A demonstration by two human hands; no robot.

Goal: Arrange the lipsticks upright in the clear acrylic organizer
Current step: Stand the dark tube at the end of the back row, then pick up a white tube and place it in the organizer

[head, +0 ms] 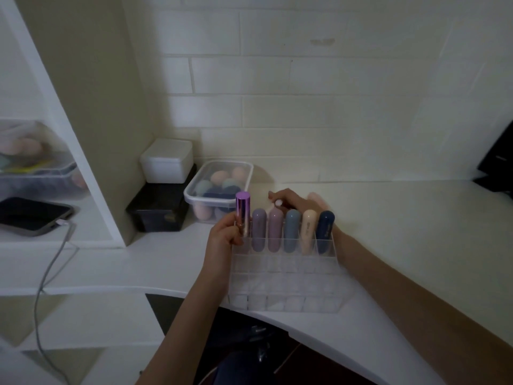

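Six lipsticks: we count six in the back row of the clear acrylic organizer (283, 276), five of them seated upright side by side.
Seated lipsticks, left to right: lilac lipstick (259, 230), mauve lipstick (275, 230), grey-blue lipstick (292, 230), cream lipstick (308, 232), navy lipstick (325, 230).
Metallic purple lipstick (243, 215): upright at the leftmost back slot, standing higher than the others; we cannot tell whether its base is fully down in the slot.
Left hand (225, 237): our fingers are closed around the lower part of the metallic purple lipstick, at the organizer's left back corner.
Right hand (294, 201): behind the row of lipsticks, fingers curled toward the tops; mostly hidden, so we cannot tell whether it grips anything.
Organizer position: on the white desk (402, 245), near its curved front edge; the front rows of cells show no lipsticks.
Nearby: a clear lidded box of makeup sponges (219, 187) behind and left of the organizer, a white box (166, 159) stacked on a black box (161, 209) beside it.
Shelf at left: a phone (33, 215) with a cable (50, 273) plugged in.
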